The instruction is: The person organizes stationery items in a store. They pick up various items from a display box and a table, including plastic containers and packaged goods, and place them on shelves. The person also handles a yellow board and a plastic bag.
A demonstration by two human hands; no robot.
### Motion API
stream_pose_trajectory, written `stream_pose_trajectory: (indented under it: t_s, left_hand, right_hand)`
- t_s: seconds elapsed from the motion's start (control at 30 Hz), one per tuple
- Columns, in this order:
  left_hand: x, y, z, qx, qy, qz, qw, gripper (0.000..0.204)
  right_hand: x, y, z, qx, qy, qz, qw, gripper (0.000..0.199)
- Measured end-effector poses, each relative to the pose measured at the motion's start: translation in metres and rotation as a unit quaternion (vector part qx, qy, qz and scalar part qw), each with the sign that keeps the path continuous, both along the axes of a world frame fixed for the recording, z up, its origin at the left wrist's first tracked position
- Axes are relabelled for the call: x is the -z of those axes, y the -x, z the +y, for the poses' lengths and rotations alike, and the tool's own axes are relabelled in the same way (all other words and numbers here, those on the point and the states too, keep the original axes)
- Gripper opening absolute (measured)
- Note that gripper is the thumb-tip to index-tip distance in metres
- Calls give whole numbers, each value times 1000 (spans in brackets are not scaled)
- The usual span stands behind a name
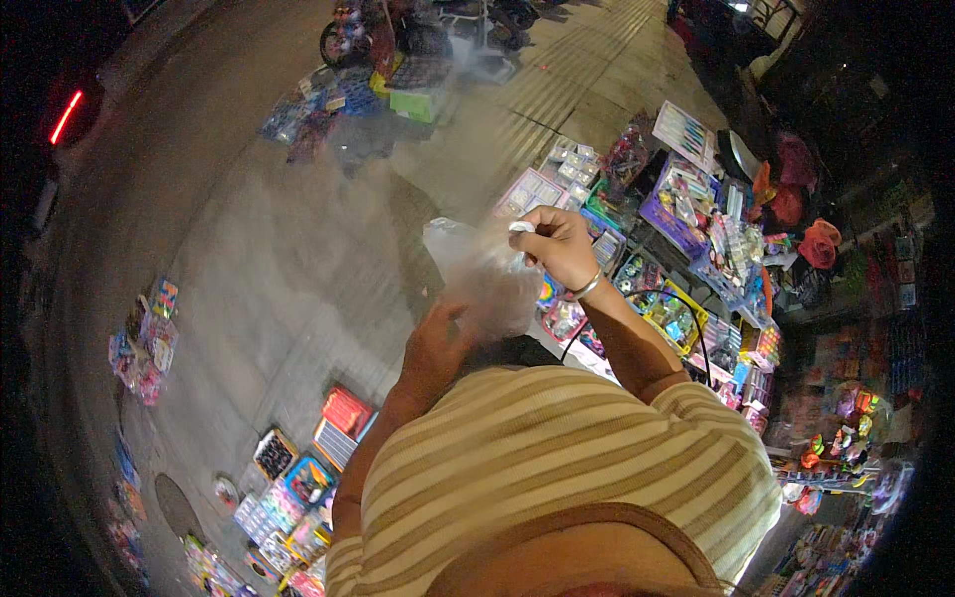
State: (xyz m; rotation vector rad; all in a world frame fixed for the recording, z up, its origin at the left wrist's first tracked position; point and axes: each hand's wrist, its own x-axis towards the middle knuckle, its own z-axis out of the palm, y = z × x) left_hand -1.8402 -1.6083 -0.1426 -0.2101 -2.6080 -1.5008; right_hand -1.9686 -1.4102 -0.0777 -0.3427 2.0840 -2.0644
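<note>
Here, a thin clear plastic bag hangs in the air between both hands, at chest height over the pavement. It sags loose and crumpled; whether anything is inside cannot be told through the haze of the film.

- Right hand: raised, fingers curled shut, pinching the bag's top edge. A small white bit shows at the fingertips, too small to name. A thin bangle sits on that wrist. Holding the rim high looks meant to let the bag drop open under its own weight.
- Left hand: lower, pressed against the bag's underside. Fingers bend round the film, seemingly gripping it, though the tips are hidden behind the plastic, so how tightly is not clear. This low hold probably steadies the bottom while the top is worked.
- Striped shirt and a hat brim fill the lower view.

Around:
- Just right of the hands, a low display of packaged toys and small trays, set flat and crowded, likely so passers-by can see them from above.
- More packets on the ground lower left, another cluster well apart at far left.
- A loaded cart up the pavement.
- A red light at the dark left edge.
</note>
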Motion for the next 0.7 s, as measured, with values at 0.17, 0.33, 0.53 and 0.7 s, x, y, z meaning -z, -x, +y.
stream_pose_trajectory:
  t_s: [0.17, 0.33, 0.53, 0.7]
  left_hand:
    - [-5, 113, -66, 49, -10, -21, 999, 34]
    - [15, 222, -106, 73, -22, -14, 997, 34]
    - [72, 373, -193, 3, 101, -94, 990, 34]
    - [136, 450, -292, -78, 193, -218, 954, 34]
  right_hand:
    - [1, 86, -41, 66, 24, 8, 997, 6]
    - [20, 187, -73, 119, 34, 6, 992, 7]
    - [58, 337, -98, 214, -38, -47, 975, 2]
    - [71, 454, -95, 240, 13, -24, 970, 6]
